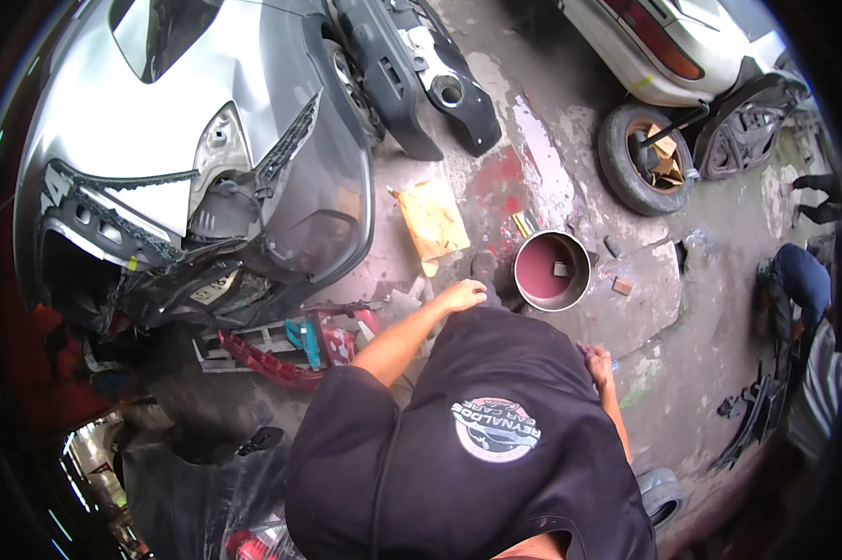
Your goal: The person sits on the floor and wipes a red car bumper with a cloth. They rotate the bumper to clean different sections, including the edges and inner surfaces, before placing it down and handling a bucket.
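My left hand [463, 295] is beside the front edge of my black shirt, fingers bent together; what they hold, if anything, is hidden. My right hand [600, 366] hangs at the shirt's other side, fingers curled, with a small dark purplish patch at the fingertips that I cannot make out. Ahead, between the hands, stands a round metal bucket [582, 265] of reddish liquid. A small pale block [560, 270] shows inside it. On the floor right of the bucket lies a small brown block [623, 286]. A yellowish paper sheet [435, 224] lies beyond my left hand.
A silver car [281, 56] with a damaged rear stands at left. Red light parts [270, 362] lie below it. Dark bumper pieces [384, 75], a tyre [617, 168] and a white car [654, 65] are farther off. At right, a person [802, 280] bends down.
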Demonstrator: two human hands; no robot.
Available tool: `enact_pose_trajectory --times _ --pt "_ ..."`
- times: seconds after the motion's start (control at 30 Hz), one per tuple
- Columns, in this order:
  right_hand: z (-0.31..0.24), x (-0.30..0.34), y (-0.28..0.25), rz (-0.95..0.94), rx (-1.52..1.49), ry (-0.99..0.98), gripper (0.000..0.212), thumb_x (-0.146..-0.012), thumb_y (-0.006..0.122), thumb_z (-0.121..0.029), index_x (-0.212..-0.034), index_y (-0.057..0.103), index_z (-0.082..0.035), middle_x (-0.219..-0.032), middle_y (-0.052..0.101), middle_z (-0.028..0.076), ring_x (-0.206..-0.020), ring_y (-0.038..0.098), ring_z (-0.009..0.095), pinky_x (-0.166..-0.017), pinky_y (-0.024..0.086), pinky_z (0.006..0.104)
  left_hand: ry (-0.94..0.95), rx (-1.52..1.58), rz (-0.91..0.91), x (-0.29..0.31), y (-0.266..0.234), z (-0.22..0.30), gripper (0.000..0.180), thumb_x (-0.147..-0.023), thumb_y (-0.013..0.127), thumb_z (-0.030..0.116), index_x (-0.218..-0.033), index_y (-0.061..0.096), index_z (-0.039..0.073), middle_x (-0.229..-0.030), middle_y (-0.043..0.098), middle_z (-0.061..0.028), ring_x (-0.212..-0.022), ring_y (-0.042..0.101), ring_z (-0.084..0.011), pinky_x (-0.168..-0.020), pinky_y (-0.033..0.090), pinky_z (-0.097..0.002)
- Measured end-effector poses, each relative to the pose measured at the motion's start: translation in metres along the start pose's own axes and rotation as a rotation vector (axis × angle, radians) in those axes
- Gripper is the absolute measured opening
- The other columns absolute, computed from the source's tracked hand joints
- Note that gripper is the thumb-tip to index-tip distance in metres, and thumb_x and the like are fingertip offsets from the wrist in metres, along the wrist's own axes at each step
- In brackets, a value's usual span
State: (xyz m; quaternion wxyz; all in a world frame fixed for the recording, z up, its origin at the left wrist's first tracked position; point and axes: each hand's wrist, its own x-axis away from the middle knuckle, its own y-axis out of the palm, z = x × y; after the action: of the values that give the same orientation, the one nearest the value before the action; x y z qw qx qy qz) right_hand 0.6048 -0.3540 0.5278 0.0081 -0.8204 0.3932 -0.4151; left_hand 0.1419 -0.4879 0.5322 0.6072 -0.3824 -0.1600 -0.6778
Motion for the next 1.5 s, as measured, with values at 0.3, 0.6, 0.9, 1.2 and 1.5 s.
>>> enact_pose_trajectory --times 0.3,0.6,0.9,1.2,1.5 --pt "-0.100 0.000 0.029 0.033 -0.117 0.153 0.051 -0.082 0.044 -0.001 -0.126 0.068 0.006 -0.106 0.076 0.013 -0.093 0.071 0.019 -0.085 0.055 0.0306 0.078 0.086 -0.589 0.051 -0.049 0.112 0.064 -0.104 0.053 0.053 -0.137 0.062 -0.001 -0.137 0.066 -0.0176 -0.126 0.061 -0.0272 -0.107 0.045 -0.0384" --pt "-0.096 0.027 0.045 -0.004 -0.124 0.202 0.053 -0.080 0.040 0.001 -0.126 0.065 0.010 -0.111 0.075 0.020 -0.099 0.074 0.024 -0.091 0.057 0.0311 0.068 0.244 -0.367 0.009 -0.040 -0.003 0.062 -0.105 0.054 0.052 -0.144 0.058 0.004 -0.139 0.065 -0.0113 -0.129 0.058 -0.0229 -0.106 0.046 -0.0344" --pt "-0.077 0.016 0.030 0.057 0.109 0.126 0.050 -0.082 0.048 -0.006 -0.126 0.066 0.007 -0.112 0.076 0.020 -0.100 0.073 0.024 -0.090 0.057 0.0336 -0.069 -0.235 -0.192 -0.006 -0.036 -0.101 0.054 -0.102 0.054 0.036 -0.140 0.057 -0.003 -0.141 0.063 -0.0186 -0.130 0.059 -0.0284 -0.109 0.045 -0.0381" --pt "-0.069 -0.001 0.020 0.055 0.128 -0.064 0.053 -0.081 0.045 -0.008 -0.128 0.068 0.002 -0.102 0.077 0.017 -0.089 0.073 0.025 -0.083 0.058 0.0347 -0.022 -0.025 -0.181 -0.006 -0.033 0.017 0.051 -0.103 0.058 0.024 -0.147 0.052 -0.001 -0.144 0.059 -0.0220 -0.133 0.058 -0.0270 -0.110 0.045 -0.0355" --pt "-0.006 -0.005 0.000 0.105 0.023 0.023 0.048 -0.082 0.047 -0.008 -0.123 0.072 -0.003 -0.088 0.076 0.017 -0.068 0.071 0.024 -0.059 0.057 0.0363 0.446 0.130 -0.483 0.079 -0.047 0.264 0.043 -0.099 0.065 0.024 -0.134 0.064 -0.001 -0.128 0.070 -0.0133 -0.120 0.063 -0.0206 -0.105 0.048 -0.0346"
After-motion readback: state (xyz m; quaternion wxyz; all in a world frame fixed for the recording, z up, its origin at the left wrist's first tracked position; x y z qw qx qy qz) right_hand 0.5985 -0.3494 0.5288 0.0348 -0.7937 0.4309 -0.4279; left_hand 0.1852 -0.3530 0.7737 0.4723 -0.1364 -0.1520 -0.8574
